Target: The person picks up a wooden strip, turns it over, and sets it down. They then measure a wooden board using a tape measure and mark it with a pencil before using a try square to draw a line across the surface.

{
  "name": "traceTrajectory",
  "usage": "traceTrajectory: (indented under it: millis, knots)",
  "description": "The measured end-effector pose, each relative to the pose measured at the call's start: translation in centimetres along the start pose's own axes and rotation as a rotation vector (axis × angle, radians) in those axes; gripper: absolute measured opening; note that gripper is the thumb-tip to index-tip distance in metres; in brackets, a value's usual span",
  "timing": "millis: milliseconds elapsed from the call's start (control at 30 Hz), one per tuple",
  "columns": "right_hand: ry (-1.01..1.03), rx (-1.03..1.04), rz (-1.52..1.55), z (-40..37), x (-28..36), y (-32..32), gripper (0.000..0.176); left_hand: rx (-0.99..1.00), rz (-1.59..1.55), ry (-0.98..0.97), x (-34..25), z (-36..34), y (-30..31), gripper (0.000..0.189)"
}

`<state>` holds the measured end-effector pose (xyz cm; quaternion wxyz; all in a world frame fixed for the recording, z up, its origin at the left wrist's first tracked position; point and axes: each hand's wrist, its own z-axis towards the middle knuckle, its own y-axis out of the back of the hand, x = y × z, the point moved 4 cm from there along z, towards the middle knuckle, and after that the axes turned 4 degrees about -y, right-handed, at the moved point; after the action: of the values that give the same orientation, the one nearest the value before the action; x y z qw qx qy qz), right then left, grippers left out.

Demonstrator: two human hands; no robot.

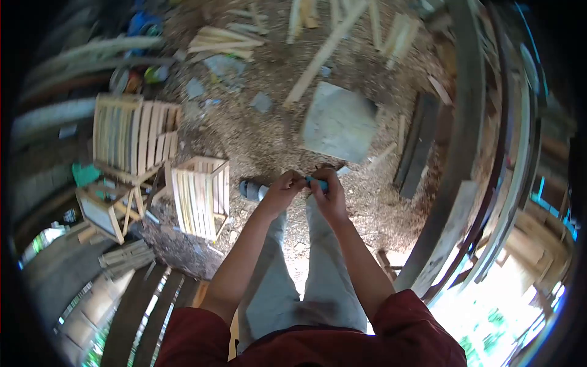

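Note:
Both hands meet in front of my legs at the middle of the view. My right hand (328,194) is closed around a small blue cylinder-like object (317,183), whose exact kind is too small to tell. My left hand (286,191) has its fingers pinched together at the left end of that object. What lies between those left fingertips is hidden. Below the hands are my light grey trousers, with a dark shoe (252,190) to the left.
Slatted wooden crates (200,196) stand on the left. A pale square board (340,120) lies on the shavings-covered ground ahead. Wooden strips (226,43) and a long plank (327,52) lie farther off. Long boards (458,153) line the right side.

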<state>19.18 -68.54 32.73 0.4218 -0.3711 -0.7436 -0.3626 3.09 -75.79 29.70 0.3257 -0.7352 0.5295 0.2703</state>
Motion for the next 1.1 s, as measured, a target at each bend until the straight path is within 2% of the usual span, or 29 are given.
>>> traceTrajectory:
  millis: [67,100,167,233,333,433,533,600,633,800,900,1100]
  knots:
    - [0.125,-0.088,-0.016,-1.2,1.0,5.3,0.027,0.114,-0.059,-0.069,-2.1,1.6,-4.1,0.017]
    - [0.118,-0.136,-0.003,-1.8,0.8,7.9,0.027,0.136,-0.155,-0.008,-2.6,2.3,-5.7,0.016]
    - [-0.137,-0.204,0.024,-3.3,-1.1,12.9,0.026,0.159,-0.047,-0.033,-4.5,4.1,-9.1,0.016]
    - [-0.16,-0.281,0.06,-5.2,-3.0,17.2,0.025,0.19,0.183,-0.129,-7.5,5.6,-12.4,0.016]
    - [-0.194,-0.347,0.061,-7.8,-5.1,22.3,0.023,0.317,0.33,-0.155,-9.8,7.2,-19.0,0.015]
    - [-0.263,-0.296,0.172,-10.0,-4.7,25.4,0.023,0.481,0.496,-0.246,-10.1,7.8,-25.9,0.015]
    - [-0.306,-0.397,0.241,-12.3,-4.9,27.1,0.022,0.621,0.664,-0.25,-10.5,6.0,-31.8,0.016]
    - [-0.316,-0.472,0.327,-13.7,-5.7,27.3,0.019,0.686,0.833,-0.359,-10.4,4.4,-34.6,0.021]
    - [-0.292,-0.523,0.318,-14.4,-6.2,27.4,0.018,0.725,0.811,-0.365,-9.5,4.1,-35.3,0.019]
    - [-0.305,-0.672,0.229,-17.3,-7.8,24.8,0.014,0.836,0.914,-0.395,-3.7,2.9,-33.4,0.017]
    - [-0.368,-0.631,0.181,-17.3,-8.3,22.2,0.015,0.811,0.781,-0.22,-2.5,2.1,-30.3,0.014]
    - [-0.375,-0.508,0.142,-14.8,-6.0,17.6,0.019,0.719,0.745,-0.204,-2.9,1.7,-23.3,0.022]
